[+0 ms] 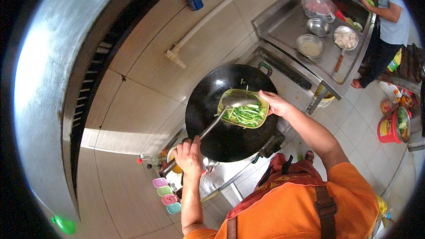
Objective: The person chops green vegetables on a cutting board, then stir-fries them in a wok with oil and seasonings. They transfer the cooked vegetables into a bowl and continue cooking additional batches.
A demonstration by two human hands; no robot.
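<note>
My left hand (190, 159) is closed around the long handle of a metal ladle (214, 124). The ladle's bowl end reaches into a yellow-green plastic container (226, 93), over cut green vegetables (245, 116). At its right rim, my right hand (275, 103) grips this container, which is held tilted above a large black wok (225, 146). A few pale green bits (243, 81) are on the wok's inner wall. The wok's far side handle (265, 68) is in sight.
Small coloured seasoning tubs (164, 191) and bottles stand left of the wok. A steel counter (282, 35) holds metal bowls (309, 45) and a handled pan of pale pieces (346, 38). Another person (391, 20) holds green stalks there. A red bucket (386, 129) stands on the floor.
</note>
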